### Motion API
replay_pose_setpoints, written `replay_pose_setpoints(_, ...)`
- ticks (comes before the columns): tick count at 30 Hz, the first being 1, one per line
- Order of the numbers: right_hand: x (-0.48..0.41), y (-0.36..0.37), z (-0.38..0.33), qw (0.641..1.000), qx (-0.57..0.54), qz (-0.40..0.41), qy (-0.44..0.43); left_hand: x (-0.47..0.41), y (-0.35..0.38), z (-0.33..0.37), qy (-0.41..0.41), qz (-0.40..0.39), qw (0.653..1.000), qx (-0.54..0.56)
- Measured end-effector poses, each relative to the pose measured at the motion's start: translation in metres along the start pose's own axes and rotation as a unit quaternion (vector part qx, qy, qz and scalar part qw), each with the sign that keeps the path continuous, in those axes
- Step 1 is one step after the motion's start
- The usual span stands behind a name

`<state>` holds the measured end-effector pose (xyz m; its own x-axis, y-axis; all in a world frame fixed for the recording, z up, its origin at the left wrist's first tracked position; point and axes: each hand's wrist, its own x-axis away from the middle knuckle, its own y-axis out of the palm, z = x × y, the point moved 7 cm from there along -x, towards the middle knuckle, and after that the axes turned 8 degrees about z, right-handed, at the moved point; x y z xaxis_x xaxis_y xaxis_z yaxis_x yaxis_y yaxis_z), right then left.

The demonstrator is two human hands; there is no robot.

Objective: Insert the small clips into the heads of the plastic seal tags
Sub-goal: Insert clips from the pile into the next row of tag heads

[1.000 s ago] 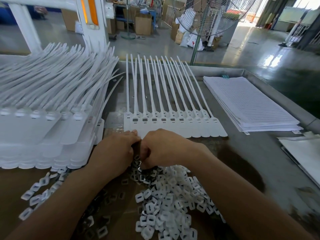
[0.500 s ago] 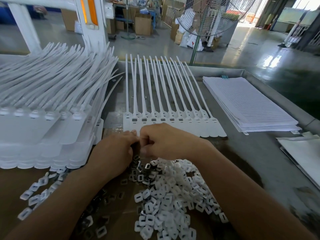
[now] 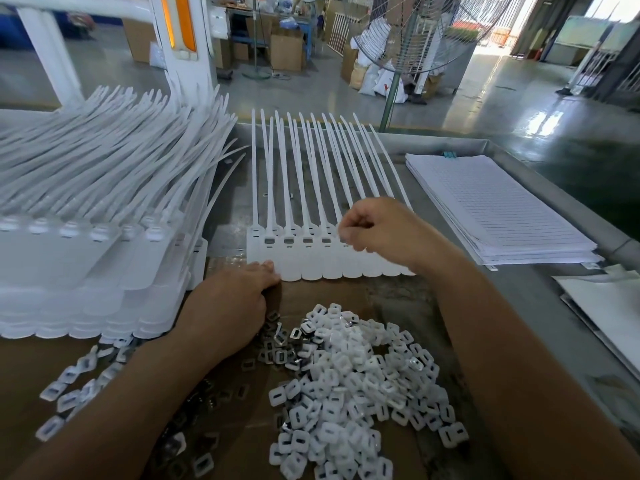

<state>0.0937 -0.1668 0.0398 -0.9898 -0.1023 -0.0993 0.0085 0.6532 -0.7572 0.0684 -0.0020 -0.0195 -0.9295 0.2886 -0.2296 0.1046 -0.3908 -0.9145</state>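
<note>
Our left hand (image 3: pixel 228 313) lies with fingers stretched, fingertips pressing the near-left corner of the seal tags (image 3: pixel 311 263) on the table (image 3: pixel 512 306). The clips (image 3: pixel 346 386), which we judge light and slippery, heap nearer us; pinch each by its edges. Our right hand (image 3: pixel 384 230) pinches closed over the fifth head; any clip inside is hidden.

This is a factory, with a big shiny floor (image 3: pixel 502 109), cardboard boxes (image 3: pixel 285 51), a tall fan (image 3: pixel 415 32) on a pole, and a metal table (image 3: pixel 450 144) piled with stacks of the same white plastic tags (image 3: pixel 86 244).
</note>
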Motion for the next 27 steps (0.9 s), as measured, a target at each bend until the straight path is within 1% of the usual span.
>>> replay_pose_setpoints(3,-0.008,-0.015,0.028,0.997,-0.016,0.066,0.044,0.000,0.000,0.000,-0.003,0.002,1.000,0.005)
replay_pose_setpoints(7,-0.014,-0.024,0.062,0.986,-0.051,0.119,0.103,0.000,0.000,0.000,-0.001,0.007,1.000,0.004)
replay_pose_setpoints(10,-0.016,-0.028,0.076,0.979,-0.057,0.150,0.121,0.000,-0.001,-0.001,0.001,0.014,1.000,0.005)
replay_pose_setpoints(13,-0.016,-0.030,0.084,0.973,-0.067,0.185,0.121,0.000,-0.001,-0.001,-0.001,0.012,1.000,0.004)
replay_pose_setpoints(15,-0.017,-0.028,0.089,0.971,-0.070,0.193,0.125,0.000,-0.001,-0.002,-0.003,0.011,1.000,0.005)
replay_pose_setpoints(19,-0.019,-0.023,0.099,0.972,-0.027,0.190,0.134,-0.001,0.000,-0.001,0.000,0.010,1.000,0.001)
replay_pose_setpoints(21,-0.022,-0.021,0.102,0.972,-0.028,0.193,0.134,-0.001,-0.001,0.000,0.003,0.011,1.000,-0.002)
replay_pose_setpoints(27,-0.028,-0.012,0.107,0.976,-0.015,0.166,0.139,0.000,-0.001,0.000,0.004,0.015,1.000,-0.001)
